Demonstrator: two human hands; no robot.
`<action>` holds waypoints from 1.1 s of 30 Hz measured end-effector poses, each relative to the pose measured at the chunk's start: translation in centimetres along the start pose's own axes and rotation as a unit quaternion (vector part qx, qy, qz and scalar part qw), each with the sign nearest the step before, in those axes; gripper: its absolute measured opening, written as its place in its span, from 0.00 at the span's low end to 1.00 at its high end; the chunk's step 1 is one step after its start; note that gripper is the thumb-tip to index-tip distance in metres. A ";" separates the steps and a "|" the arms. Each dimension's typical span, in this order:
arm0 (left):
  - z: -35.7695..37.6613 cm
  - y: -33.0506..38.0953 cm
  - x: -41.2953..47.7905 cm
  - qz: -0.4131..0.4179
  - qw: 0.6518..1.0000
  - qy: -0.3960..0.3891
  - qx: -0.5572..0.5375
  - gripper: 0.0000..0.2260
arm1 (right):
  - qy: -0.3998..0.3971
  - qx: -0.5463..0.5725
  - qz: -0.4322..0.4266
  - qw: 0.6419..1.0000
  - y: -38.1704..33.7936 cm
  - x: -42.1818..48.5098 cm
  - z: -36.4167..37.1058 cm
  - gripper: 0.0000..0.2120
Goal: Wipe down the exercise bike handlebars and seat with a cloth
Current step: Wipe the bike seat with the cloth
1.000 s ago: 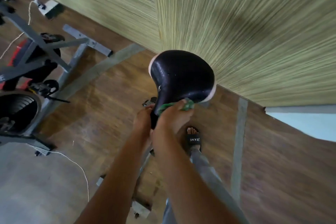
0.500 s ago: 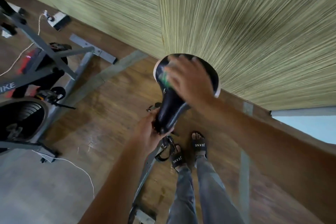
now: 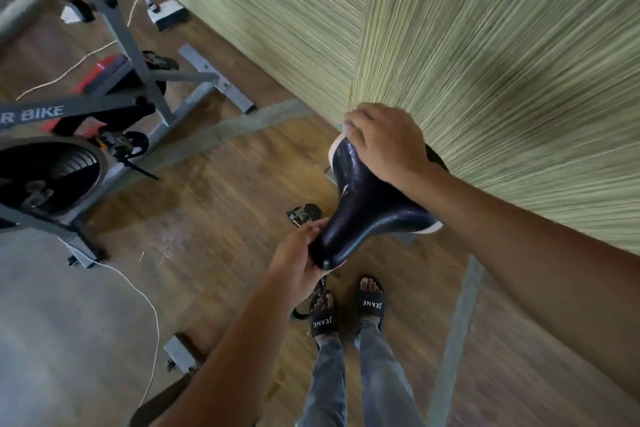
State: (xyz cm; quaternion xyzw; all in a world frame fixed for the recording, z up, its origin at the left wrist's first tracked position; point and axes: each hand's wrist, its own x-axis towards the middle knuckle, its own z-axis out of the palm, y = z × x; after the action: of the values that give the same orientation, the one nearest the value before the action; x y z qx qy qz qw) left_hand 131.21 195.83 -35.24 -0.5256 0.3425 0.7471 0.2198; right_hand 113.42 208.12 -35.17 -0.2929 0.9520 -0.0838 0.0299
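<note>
Seat (image 3: 363, 204) sits centre frame, black & glossy w/ a pale rim, nose pointing toward us. Our left hand (image 3: 301, 260) grips that nose from the left side, fingers curled round its tip. Our right hand (image 3: 384, 142) lies over the wide back end of the seat, palm down, fingers bent over the far edge. A sliver of green cloth (image 3: 342, 127) peeks out beside the fingertips (image 3: 353, 128); the rest is hidden under the hand, so we can't tell how the cloth is folded or how tightly the fingers pinch it, but they do curl onto it.

Below the seat we see our feet in black sandals (image 3: 370, 305) on a wood floor (image 3: 207, 218), w/ grey trouser legs. A pedal (image 3: 301, 213) shows just left of the seat nose. Another exercise bike (image 3: 86, 121) stands well apart at upper left, grey frame w/ black flywheel, and a white cord (image 3: 138, 291) trails across the floor near it. A greenish streaked wall (image 3: 485, 45) fills the upper right.
</note>
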 end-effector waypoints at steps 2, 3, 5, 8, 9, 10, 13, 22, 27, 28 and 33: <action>-0.1 -0.2 0.3 -0.001 1.000 0.001 -0.007 0.14 | -0.049 -0.007 -0.110 0.993 -0.8 -2.1 0.2 0.17; -0.1 -0.2 0.4 -0.001 1.000 0.002 -0.017 0.14 | -0.078 -0.015 -0.181 0.980 -0.7 -3.0 0.0 0.17; -0.2 -0.2 0.5 0.000 1.000 0.006 -0.029 0.14 | -0.106 -0.027 -0.235 0.966 0.2 -1.6 -0.5 0.16; -0.2 -0.1 0.5 -0.002 0.999 0.005 -0.040 0.13 | -0.071 0.000 -0.087 0.994 0.0 1.2 -0.4 0.16; -0.2 -0.1 0.6 -0.004 0.999 0.006 -0.043 0.13 | -0.050 0.004 -0.066 0.997 -0.7 0.3 -0.1 0.16; -0.3 -0.2 0.5 -0.009 0.999 0.001 -0.044 0.13 | -0.030 0.001 -0.075 0.997 -1.8 -1.6 0.0 0.16; -0.3 -0.3 0.5 -0.013 0.998 -0.020 -0.061 0.12 | -0.040 0.058 -0.110 0.991 -5.2 -9.8 0.2 0.18; -0.6 -0.5 0.3 -0.048 0.992 -0.037 -0.109 0.14 | -0.057 -0.026 -0.121 0.991 -3.8 -6.2 -0.4 0.18; -0.8 -1.5 -0.5 -0.023 0.973 -0.075 -0.218 0.15 | -0.071 0.022 -0.177 0.981 -7.0 -9.3 0.2 0.20; -0.8 -1.6 -0.4 -0.024 0.970 -0.075 -0.229 0.16 | -0.048 0.026 -0.157 0.986 -6.4 -9.1 0.4 0.19; -0.4 -0.7 -0.3 -0.036 0.984 -0.072 -0.159 0.17 | -0.007 0.026 -0.137 0.990 -7.8 -13.7 2.0 0.19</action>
State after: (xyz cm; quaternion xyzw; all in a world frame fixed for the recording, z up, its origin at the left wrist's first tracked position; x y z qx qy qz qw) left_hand 132.06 195.96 -35.27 -0.5106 0.1832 0.8197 0.1840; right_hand 129.28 209.21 -35.66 -0.4201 0.9002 -0.1097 0.0323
